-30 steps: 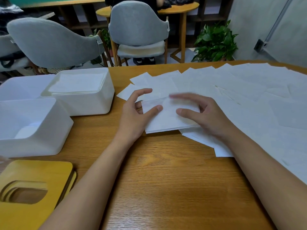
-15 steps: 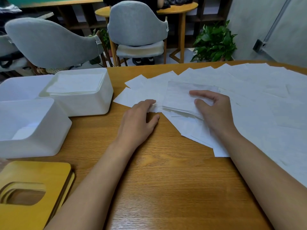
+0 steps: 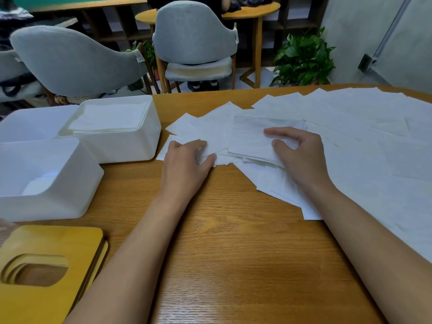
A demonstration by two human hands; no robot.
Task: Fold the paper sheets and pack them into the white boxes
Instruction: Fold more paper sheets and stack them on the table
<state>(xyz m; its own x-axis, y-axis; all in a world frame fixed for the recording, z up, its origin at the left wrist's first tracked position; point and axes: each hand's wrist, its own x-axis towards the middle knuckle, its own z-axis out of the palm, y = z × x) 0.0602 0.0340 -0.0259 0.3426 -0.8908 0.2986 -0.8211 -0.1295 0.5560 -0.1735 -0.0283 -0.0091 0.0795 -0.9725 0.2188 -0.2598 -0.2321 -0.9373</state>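
Three white boxes point(image 3: 131, 146) sat on one counter point(image 3: 233, 253). Paper sheets point(image 3: 374, 148) overlapped, too many to count. Two hands showed, left hand point(image 3: 184, 164) and right hand point(image 3: 301, 155); two grey chairs point(image 3: 194, 33); one potted plant point(image 3: 304, 59).

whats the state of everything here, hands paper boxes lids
left hand, open, resting flat on the loose sheets
right hand, pinching the folded stack
folded stack, lying on the loose sheets, not boxed
loose sheets, unfolded, spread overlapping on the table
far white box, open, filled nearly to the rim with folded sheets
near white box, open, a little paper at the bottom
wooden lids, off the boxes, stacked
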